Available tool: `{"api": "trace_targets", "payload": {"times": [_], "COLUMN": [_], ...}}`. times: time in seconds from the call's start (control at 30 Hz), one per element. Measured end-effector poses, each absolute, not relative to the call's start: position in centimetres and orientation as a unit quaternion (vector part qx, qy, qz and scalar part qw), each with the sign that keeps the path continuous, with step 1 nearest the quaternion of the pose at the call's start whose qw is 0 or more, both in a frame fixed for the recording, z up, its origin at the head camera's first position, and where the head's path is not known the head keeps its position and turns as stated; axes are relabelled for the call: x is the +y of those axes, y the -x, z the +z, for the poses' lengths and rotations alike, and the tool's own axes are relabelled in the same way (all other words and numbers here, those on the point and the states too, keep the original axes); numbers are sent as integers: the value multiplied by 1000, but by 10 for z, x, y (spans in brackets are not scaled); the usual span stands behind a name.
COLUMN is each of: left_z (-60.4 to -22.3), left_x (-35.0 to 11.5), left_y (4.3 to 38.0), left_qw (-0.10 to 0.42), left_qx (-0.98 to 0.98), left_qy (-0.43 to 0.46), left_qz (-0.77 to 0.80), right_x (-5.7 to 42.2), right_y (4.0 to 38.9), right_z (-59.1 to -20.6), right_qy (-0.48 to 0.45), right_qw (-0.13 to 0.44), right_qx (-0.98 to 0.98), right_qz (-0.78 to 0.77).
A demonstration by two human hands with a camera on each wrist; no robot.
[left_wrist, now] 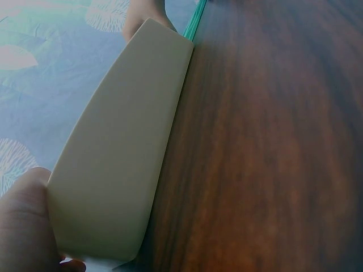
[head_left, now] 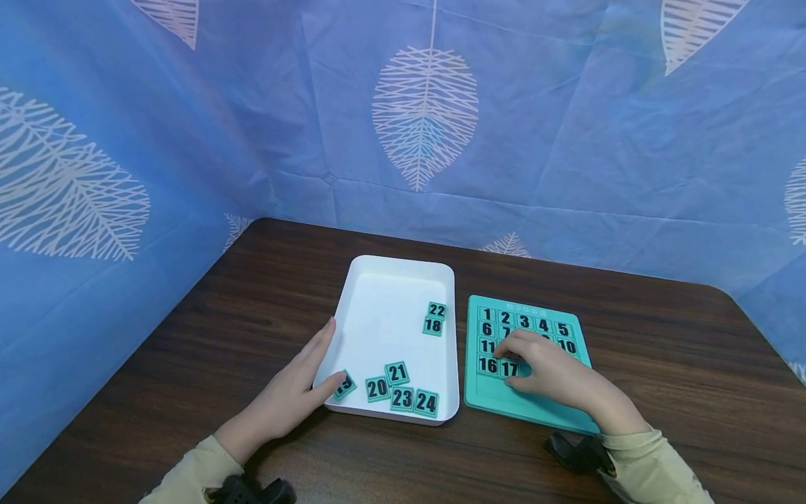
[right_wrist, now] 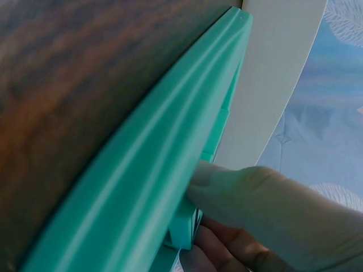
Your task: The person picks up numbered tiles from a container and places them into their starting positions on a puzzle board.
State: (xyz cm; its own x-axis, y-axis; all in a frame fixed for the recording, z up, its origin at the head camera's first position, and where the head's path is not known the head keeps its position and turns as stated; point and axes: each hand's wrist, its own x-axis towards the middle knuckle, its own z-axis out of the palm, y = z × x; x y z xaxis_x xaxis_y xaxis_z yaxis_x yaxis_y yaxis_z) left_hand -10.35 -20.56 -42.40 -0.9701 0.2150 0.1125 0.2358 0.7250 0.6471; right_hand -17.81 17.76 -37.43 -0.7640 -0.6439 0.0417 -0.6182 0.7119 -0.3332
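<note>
A white tray (head_left: 390, 294) holds several green number tiles, among them 22 (head_left: 436, 310), 18 (head_left: 432, 326) and 21 (head_left: 397, 373). My left hand (head_left: 290, 392) rests at the tray's left edge with fingers extended; its thumb reaches over the rim and partly covers a tile (head_left: 343, 386) that looks like 19. To the right lies a green number board (head_left: 504, 402), with rows of numbered tiles in it. Over the board, my right hand (head_left: 554, 371) pinches the 17 tile (head_left: 509, 369) between thumb and fingers. That hand hides some tiles in the upper rows.
Tiles 20 (head_left: 377, 388), 23 (head_left: 401, 399) and 24 (head_left: 426, 402) lie near the tray's front end. Tray and board stand side by side on a dark wooden table (head_left: 680, 350). Blue cloth (head_left: 541, 140) with white leaf prints hangs behind.
</note>
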Motion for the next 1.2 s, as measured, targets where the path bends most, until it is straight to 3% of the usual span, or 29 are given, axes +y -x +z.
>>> {"api": "trace_targets", "payload": {"times": [0.8, 1.2], "left_z": [-424, -425], "left_x": [-205, -206], "left_y": [105, 105], "left_qw": [16, 14], "left_qx": [-926, -926], "left_qy": [126, 121], "left_qz": [-356, -357], "right_x": [177, 134], "right_y": [176, 191], "right_z": [-365, -348], "right_qy": [339, 380], "right_qw": [51, -20], "right_qx": [922, 897], "right_qz": [-179, -225]}}
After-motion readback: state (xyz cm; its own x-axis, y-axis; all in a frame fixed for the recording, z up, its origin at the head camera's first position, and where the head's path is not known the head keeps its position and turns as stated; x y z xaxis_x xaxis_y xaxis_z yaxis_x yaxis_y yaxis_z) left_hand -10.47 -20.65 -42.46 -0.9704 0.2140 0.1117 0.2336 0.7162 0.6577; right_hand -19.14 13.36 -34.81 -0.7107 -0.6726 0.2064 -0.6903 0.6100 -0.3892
